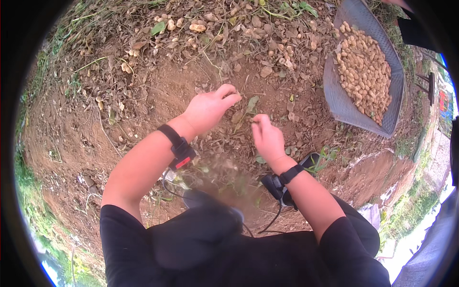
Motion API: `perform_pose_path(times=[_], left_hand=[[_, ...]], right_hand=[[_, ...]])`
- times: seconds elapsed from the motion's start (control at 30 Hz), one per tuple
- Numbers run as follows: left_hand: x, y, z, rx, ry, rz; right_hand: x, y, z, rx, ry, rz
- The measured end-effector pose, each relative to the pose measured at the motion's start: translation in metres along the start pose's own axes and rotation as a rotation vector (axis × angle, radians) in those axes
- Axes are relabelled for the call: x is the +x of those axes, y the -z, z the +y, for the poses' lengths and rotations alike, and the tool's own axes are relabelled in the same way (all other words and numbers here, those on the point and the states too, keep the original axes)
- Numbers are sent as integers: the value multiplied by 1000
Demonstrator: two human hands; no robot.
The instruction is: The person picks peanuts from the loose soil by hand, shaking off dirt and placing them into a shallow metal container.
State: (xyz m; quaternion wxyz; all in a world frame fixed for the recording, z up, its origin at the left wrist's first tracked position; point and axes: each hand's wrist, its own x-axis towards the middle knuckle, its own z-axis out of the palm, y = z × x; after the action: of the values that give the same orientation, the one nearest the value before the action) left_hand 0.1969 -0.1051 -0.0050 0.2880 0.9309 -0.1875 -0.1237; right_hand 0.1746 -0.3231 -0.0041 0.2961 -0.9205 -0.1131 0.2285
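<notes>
My left hand (217,104) is above the soil at the middle of the view, its thumb and fingers brought together; whether something small is between them I cannot tell. Lower and to the right, my right hand (267,134) has thumb and forefinger pinched near a small brownish bit, too small to make out. Between the hands lies a green leaf (252,103) among dry stems. Unshelled peanuts (197,27) lie scattered in the dry plant litter beyond my hands. At the upper right, a grey woven-textured scoop-shaped basket (397,80) holds a heap of unshelled peanuts (364,71).
Dry leaves and vines cover the reddish soil (172,80). My dark shoe (310,160) is right of my right hand. Part of another person, a dark sleeve (417,32), shows beyond the basket. Cables hang from the devices strapped on my wrists.
</notes>
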Motion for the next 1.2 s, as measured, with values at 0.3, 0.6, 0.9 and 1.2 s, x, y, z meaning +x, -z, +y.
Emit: perform_pose_path(times=[0.3, 0.6, 0.9, 1.2], left_hand=[[22, -9, -16, 13, -117, -32], [-31, 10, -10, -478, 228, 244], [-68, 36, -10, -754, 436, 308], [-69, 22, -10, -1092, 572, 49]], right_hand=[[-4, -27, -11, -19, 190, -148], [-13, -19, -20, -1, 257, -99], [-13, -29, -49, 31, 299, -288], [-11, 7, 8, 392, -233, -101]])
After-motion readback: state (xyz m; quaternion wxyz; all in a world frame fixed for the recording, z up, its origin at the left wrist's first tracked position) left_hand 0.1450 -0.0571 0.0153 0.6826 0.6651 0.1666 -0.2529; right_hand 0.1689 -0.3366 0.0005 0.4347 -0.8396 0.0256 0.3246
